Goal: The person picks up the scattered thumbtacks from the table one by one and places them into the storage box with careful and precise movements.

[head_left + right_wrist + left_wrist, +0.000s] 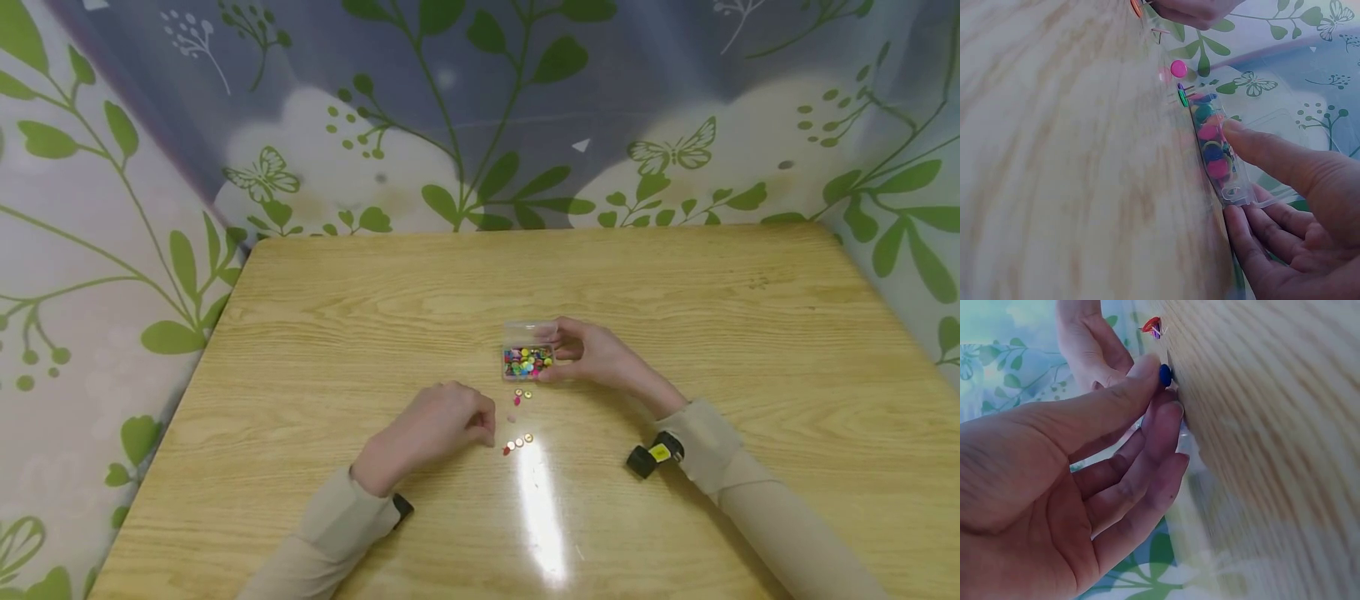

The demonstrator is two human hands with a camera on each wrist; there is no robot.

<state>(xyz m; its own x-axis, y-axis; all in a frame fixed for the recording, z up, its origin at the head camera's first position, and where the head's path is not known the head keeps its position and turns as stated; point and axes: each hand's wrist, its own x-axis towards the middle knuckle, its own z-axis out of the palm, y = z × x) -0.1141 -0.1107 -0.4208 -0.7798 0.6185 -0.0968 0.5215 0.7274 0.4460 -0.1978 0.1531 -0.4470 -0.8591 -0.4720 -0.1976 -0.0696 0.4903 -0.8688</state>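
A small clear plastic box (528,364) full of colourful thumbtacks stands on the table, its lid (517,333) raised at the far side. My right hand (603,358) grips the box at its right end, thumb on the near side, as the right wrist view shows. Left of the loose tacks is my left hand (442,425). In the left wrist view its thumb and index finger pinch a blue thumbtack (1165,375) just by the tabletop. Several loose thumbtacks (519,443) form a slanting row near that hand. A pink thumbtack (1178,69) and others lie between row and box.
The wooden table (337,300) reaches back to a leaf-patterned wall covering (480,108), with another patterned side (97,208) at the left. A black wrist device (654,454) sits at the right sleeve. Bright glare crosses the table in front of the row.
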